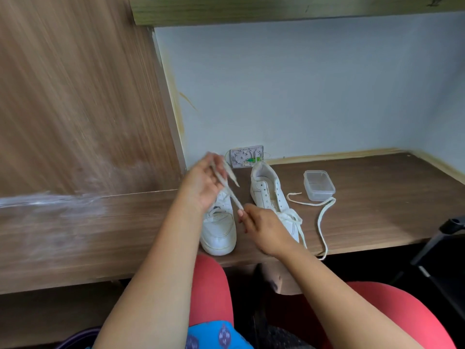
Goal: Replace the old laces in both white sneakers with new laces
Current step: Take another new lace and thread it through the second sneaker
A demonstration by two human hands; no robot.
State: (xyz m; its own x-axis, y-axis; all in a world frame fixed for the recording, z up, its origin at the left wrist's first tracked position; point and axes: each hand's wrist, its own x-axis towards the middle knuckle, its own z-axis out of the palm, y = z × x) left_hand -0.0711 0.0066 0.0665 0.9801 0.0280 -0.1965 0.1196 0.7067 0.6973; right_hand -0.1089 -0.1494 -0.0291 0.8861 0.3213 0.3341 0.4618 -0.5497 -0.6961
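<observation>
Two white sneakers stand on the wooden desk (377, 202), toes towards me. The left sneaker (220, 233) lies partly under my left hand (202, 183), which grips a pale lace (227, 187) raised above the shoe. My right hand (264, 229) pinches the lower end of that same lace just beside the left sneaker's tongue. The right sneaker (269, 192) has bare upper eyelets and a lace bunched over its toe. From that bunch a loose lace (320, 217) trails over the desk to the front edge. Motion blur hides the left fingers' detail.
A small clear plastic box (319, 185) with a lid sits to the right of the sneakers. A white wall plate (245, 156) is at the back against the blue wall. A wooden side panel (75, 109) stands on the left. A dark chair part (450, 230) is at the right edge.
</observation>
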